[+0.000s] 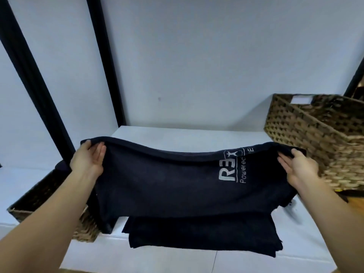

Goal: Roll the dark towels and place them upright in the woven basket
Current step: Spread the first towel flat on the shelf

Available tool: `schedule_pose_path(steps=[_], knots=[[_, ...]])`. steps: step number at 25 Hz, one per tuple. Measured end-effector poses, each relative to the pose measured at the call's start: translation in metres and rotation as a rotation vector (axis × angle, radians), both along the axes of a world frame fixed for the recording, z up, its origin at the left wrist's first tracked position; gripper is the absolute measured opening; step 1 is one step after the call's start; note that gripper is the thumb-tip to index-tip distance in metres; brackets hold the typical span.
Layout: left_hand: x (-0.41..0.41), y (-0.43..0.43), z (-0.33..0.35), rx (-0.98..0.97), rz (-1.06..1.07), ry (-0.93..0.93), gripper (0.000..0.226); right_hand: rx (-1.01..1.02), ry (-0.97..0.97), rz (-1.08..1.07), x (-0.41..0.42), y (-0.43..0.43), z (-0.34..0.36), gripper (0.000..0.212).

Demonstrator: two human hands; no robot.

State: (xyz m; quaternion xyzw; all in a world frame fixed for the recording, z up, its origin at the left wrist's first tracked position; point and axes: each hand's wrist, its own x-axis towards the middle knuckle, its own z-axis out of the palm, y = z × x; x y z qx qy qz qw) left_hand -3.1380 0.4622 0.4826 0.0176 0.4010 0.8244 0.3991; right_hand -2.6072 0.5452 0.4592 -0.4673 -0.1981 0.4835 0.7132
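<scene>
A dark navy towel [167,180] with a white logo hangs spread out above the white table. My left hand [88,160] pinches its top left corner. At the top right corner, my right hand [297,166] pinches the fabric between thumb and fingers. Under the raised towel lies a stack of folded dark towels [202,233] on the table. A woven basket [315,134] stands at the right, beside my right hand; its inside is mostly out of sight.
A second woven basket [39,201] sits low at the left, partly behind my left forearm, with something dark in it. The white table [187,134] meets a pale wall with two black posts [106,62]. An orange-and-black object [352,198] shows at the right edge.
</scene>
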Motion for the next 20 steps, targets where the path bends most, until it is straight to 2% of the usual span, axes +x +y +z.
schedule_pose_path(steps=[1,2,5,6,7,8,10,12,14,20], knots=[[-0.001,0.018,-0.010,-0.043,-0.007,0.028,0.023,-0.059,-0.173,0.028,-0.005,0.008,-0.010,0.046],[-0.002,0.034,-0.021,-0.080,-0.022,0.058,0.030,-0.117,-0.439,0.063,-0.010,0.012,-0.021,0.047],[-0.012,0.076,-0.049,-0.183,-0.088,0.175,0.042,-0.225,-1.499,0.315,-0.022,0.029,-0.050,0.054],[-0.014,0.091,-0.053,-0.207,-0.083,0.214,0.042,-0.262,-1.760,0.412,-0.024,0.038,-0.054,0.057],[-0.017,0.107,-0.056,-0.220,-0.039,0.244,0.040,-0.302,-1.922,0.495,-0.024,0.048,-0.057,0.059],[-0.020,0.123,-0.058,-0.235,0.034,0.270,0.035,-0.344,-1.973,0.560,-0.028,0.054,-0.053,0.060],[-0.025,0.152,-0.059,-0.275,0.124,0.316,0.015,-0.395,-1.957,0.637,-0.029,0.072,-0.051,0.060],[-0.031,0.177,-0.058,-0.287,0.066,0.337,0.006,-0.405,-1.938,0.621,-0.031,0.094,-0.051,0.060],[-0.038,0.199,-0.057,-0.292,0.035,0.349,0.008,-0.405,-1.943,0.613,-0.038,0.122,-0.049,0.060],[-0.041,0.260,-0.055,-0.360,0.149,0.454,0.023,-0.410,-1.954,0.567,-0.049,0.193,-0.051,0.060]])
